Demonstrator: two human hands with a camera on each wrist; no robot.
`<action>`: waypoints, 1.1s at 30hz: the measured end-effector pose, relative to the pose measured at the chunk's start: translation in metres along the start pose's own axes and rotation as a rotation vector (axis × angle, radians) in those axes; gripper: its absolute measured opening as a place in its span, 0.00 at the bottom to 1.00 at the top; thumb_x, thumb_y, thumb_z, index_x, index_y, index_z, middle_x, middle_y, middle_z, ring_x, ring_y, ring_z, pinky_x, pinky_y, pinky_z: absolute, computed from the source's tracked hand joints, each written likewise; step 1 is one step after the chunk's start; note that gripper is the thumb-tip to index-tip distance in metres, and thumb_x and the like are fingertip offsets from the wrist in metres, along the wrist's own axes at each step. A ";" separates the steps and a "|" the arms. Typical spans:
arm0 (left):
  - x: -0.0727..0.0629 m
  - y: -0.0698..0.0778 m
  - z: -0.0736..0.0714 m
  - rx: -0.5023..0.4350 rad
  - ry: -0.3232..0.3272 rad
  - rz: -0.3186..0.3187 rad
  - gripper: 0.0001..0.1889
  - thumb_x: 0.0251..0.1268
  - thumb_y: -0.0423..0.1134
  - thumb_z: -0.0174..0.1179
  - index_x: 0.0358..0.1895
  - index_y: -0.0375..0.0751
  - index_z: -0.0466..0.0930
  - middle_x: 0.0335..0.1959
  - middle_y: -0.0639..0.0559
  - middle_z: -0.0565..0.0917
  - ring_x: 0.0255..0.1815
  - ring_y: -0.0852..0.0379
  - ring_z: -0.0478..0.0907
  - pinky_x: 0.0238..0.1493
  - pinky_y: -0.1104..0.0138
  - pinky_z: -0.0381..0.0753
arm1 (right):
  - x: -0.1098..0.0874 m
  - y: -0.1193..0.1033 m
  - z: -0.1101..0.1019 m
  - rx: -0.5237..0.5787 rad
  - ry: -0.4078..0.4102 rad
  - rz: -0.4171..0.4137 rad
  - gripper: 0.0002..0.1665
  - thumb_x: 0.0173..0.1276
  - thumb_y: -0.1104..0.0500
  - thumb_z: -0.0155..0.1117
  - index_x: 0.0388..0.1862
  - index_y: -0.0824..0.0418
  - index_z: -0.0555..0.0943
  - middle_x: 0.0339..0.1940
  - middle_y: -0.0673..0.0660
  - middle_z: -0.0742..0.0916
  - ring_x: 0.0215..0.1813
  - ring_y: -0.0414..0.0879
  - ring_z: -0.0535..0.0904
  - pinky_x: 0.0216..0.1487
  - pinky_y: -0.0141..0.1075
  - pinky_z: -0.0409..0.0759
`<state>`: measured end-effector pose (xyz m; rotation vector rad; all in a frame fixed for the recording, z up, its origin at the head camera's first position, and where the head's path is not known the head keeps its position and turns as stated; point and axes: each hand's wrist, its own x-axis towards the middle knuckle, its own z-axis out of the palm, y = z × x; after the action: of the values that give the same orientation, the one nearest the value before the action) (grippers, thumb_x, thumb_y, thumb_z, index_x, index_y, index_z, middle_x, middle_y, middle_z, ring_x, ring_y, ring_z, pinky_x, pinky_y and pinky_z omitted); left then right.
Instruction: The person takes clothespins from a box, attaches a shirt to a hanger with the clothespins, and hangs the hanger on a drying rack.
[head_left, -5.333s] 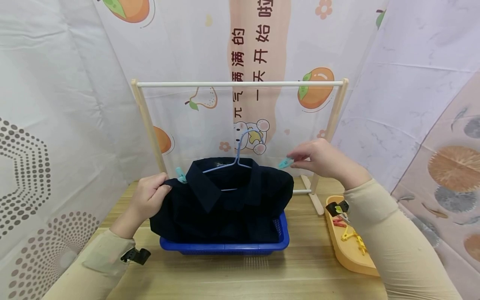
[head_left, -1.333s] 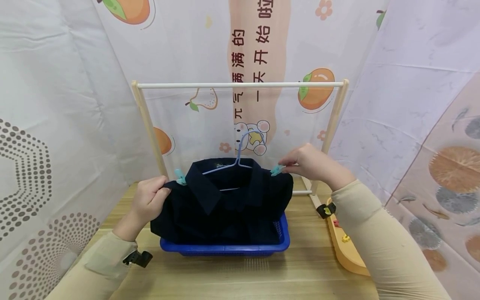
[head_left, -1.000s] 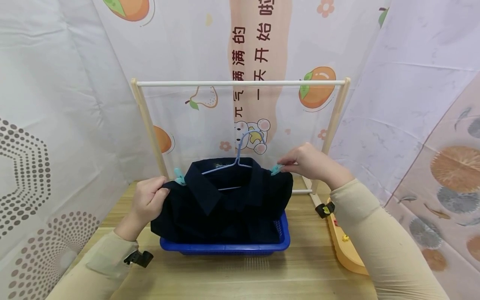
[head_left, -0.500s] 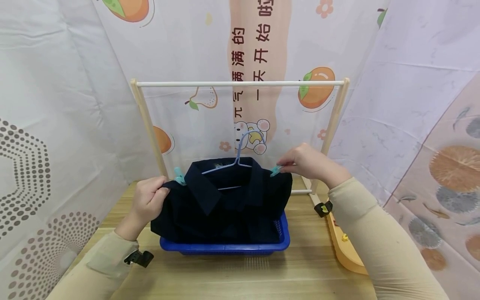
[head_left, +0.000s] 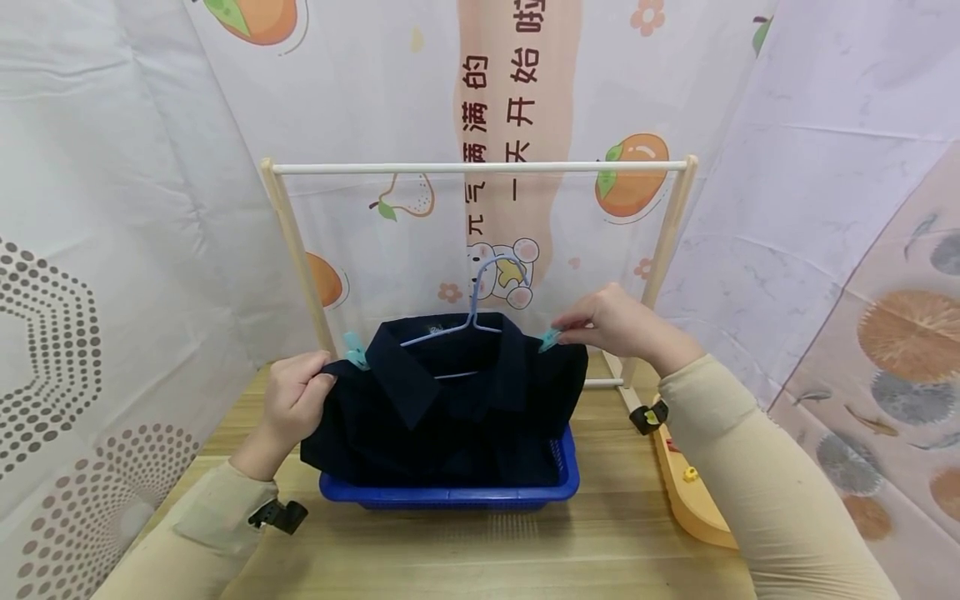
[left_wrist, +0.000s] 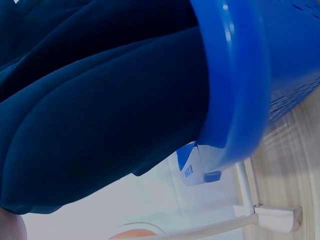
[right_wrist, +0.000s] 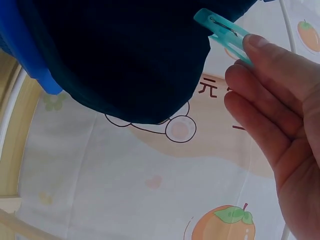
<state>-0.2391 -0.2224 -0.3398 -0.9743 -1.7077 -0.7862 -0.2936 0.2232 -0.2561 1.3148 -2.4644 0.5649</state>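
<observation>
Shirt | left hand grips one side | right hand pinches clothespin opposite | should catch hanger too before release

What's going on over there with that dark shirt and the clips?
A person is handling a dark shirt with a light blue hanger at its neck. Their left grip holds the cloth on one side, near a teal clip at the shoulder. Their right grip pinches a second teal clip at the other shoulder. The shirt's lower part is in a blue basket; the hanger is not hooked on the rack behind.
</observation>
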 end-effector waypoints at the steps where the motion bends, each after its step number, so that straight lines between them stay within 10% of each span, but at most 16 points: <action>1: 0.000 0.000 0.000 0.004 -0.004 0.003 0.14 0.56 0.27 0.45 0.17 0.46 0.62 0.15 0.60 0.56 0.17 0.68 0.49 0.20 0.76 0.49 | 0.000 0.000 0.000 -0.003 -0.012 0.007 0.09 0.61 0.65 0.77 0.41 0.60 0.91 0.35 0.49 0.91 0.34 0.36 0.86 0.37 0.33 0.85; 33: -0.004 -0.006 0.000 0.014 -0.057 0.007 0.13 0.58 0.27 0.45 0.19 0.46 0.63 0.17 0.61 0.57 0.18 0.68 0.49 0.20 0.76 0.49 | 0.000 0.000 0.004 -0.006 -0.042 0.053 0.14 0.64 0.65 0.74 0.50 0.63 0.88 0.40 0.52 0.90 0.39 0.43 0.86 0.42 0.43 0.86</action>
<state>-0.2435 -0.2263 -0.3436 -1.0012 -1.7559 -0.7479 -0.2942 0.2211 -0.2599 1.2756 -2.5397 0.5473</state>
